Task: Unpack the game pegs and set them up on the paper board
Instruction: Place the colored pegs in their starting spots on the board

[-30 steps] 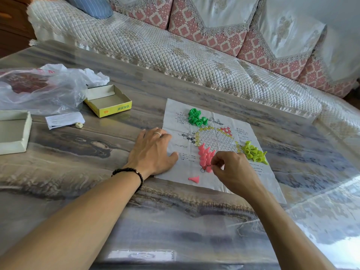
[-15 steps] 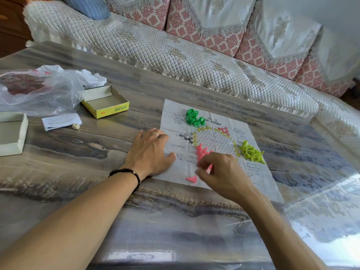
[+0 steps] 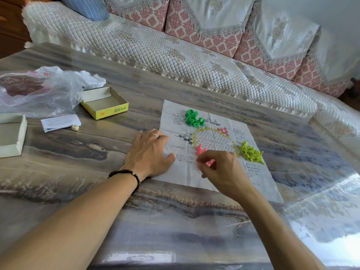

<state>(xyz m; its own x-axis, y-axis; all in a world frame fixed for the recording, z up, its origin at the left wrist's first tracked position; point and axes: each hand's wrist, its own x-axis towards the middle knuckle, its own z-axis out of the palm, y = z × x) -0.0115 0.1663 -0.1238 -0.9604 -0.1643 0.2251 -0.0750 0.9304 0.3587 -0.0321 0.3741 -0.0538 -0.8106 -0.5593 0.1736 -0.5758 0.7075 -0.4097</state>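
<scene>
Since 0.5 s ago, the loose pink peg that lay on the near edge of the paper board (image 3: 212, 137) is no longer visible; the right hand (image 3: 222, 170) now covers that spot, fingers curled over the pink pegs (image 3: 200, 150) at frame centre. Whether it pinches a peg cannot be told for certain. Left hand (image 3: 150, 152) lies flat, fingers spread, pressing the board's left edge to the table (image 3: 175, 221). Dark green pegs (image 3: 192, 118) are heaped at the board's upper left, lime pegs (image 3: 251, 152) at its right. Yellow box tray (image 3: 106, 106) sits in the upper left of frame, unpacked. Step in hand, by judgement: arranging pink pegs. Next move calls for seating each upright on a printed cell without creasing the sheet.
</scene>
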